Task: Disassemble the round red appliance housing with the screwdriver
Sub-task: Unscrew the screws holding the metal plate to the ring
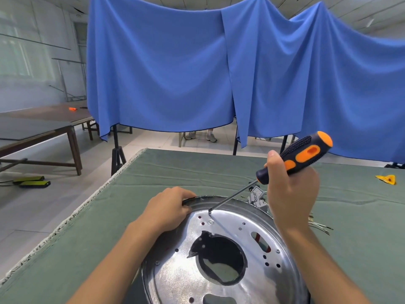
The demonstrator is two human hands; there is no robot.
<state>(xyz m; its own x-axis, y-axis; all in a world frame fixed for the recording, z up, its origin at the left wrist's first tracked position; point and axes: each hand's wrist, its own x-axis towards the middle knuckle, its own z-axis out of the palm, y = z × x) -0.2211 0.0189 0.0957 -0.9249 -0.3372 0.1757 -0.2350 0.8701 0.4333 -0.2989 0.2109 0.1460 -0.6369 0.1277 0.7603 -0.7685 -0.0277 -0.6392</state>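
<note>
Saw a big blue curtain point(197, 69) hanging across the room, with someone's shoes point(200, 136) showing under it. Off to the left, a long brown table point(43, 123) with a small orange thing point(72, 109) on top. Up close, a work table under a green cloth point(153, 172), a scrap of yellow point(386, 179) lying far to the right.

Sat on that cloth, right in front: the round appliance housing point(219, 255), shiny metal plate facing up, big dark hole in the middle, only a peek of red through a slot. Looked partly taken apart already, going by the loose wires point(320, 226) and small metal bits point(257, 197) behind the rim. Still some screws left in the plate, one near the left edge point(157, 263), one on the right point(277, 251), one up top point(211, 222). So more to undo, probably.

Left hand point(171, 207) pressed down on the far-left rim, fingers curled over the edge. Right hand point(291, 189) wrapped tight around the black-and-orange screwdriver point(293, 157), tilted, tip resting on a screw point(209, 212) near the top of the plate. Hands well apart.
</note>
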